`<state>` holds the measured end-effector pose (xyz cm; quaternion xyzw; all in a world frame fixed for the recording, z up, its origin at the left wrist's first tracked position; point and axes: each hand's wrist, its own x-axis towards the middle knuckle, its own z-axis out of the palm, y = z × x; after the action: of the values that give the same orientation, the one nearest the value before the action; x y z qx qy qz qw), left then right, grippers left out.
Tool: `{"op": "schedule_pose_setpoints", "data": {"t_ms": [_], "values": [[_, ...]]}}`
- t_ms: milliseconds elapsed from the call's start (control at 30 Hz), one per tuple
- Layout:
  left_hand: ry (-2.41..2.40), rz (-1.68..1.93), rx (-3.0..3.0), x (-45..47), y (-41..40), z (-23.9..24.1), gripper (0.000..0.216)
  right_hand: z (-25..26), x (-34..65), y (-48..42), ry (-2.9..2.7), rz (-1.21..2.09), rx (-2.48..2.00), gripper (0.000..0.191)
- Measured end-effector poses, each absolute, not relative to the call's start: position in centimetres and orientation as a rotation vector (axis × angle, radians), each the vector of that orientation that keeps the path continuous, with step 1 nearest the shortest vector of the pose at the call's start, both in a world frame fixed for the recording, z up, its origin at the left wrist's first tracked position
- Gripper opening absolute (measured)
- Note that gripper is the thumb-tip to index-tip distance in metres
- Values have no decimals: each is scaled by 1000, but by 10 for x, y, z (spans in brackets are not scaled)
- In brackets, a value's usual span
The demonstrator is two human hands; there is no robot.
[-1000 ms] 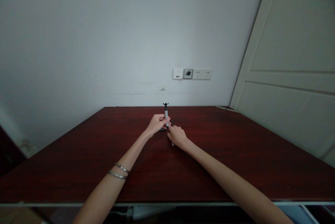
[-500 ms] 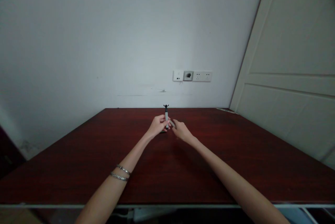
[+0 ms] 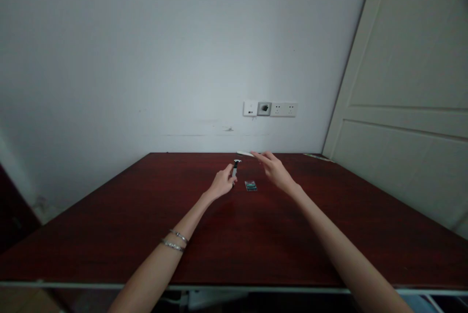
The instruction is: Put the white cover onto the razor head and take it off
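Note:
My left hand (image 3: pixel 221 183) is closed around the grey handle of what looks like a razor (image 3: pixel 234 171), with a black neck and a pale crosspiece at its top. It is held up, slightly tilted, over the middle of the table. To the right and farther back, my right hand (image 3: pixel 275 169) pinches one end of a thin, flat white strip (image 3: pixel 244 153) at its fingertips. The strip points left, close to the table's far edge; its exact kind is unclear. Between my hands lies a small flat packet (image 3: pixel 250 185) with a blue-green print, touched by neither hand.
The dark red wooden table (image 3: pixel 146 215) reaches back to a pale wall. A row of wall sockets (image 3: pixel 270 108) sits above its far edge. On the right stands a cream panelled door (image 3: pixel 395 157). A thin flat strip (image 3: pixel 318 157) lies at the far right corner.
My right hand has moved away from my left, to the right and back, with the white strip. The razor's crosspiece has come lower and looks pale. The packet is now visible.

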<state>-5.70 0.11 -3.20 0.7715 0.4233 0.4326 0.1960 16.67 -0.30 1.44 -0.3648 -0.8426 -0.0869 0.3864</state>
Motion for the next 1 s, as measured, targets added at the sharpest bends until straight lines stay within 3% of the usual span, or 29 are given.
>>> {"op": "schedule_pose_setpoints", "data": {"t_ms": [267,633,1000], "values": [[1240,1184,2259,-59,2,-30,18,6,191,9,-2279,-222,-889,61],[1225,1197,2258,-56,3,-36,23,0,177,-3,-2235,-623,-976,67],[1240,1153,2339,-56,4,-40,25,-1,175,3,-2116,-645,-967,61]]}}
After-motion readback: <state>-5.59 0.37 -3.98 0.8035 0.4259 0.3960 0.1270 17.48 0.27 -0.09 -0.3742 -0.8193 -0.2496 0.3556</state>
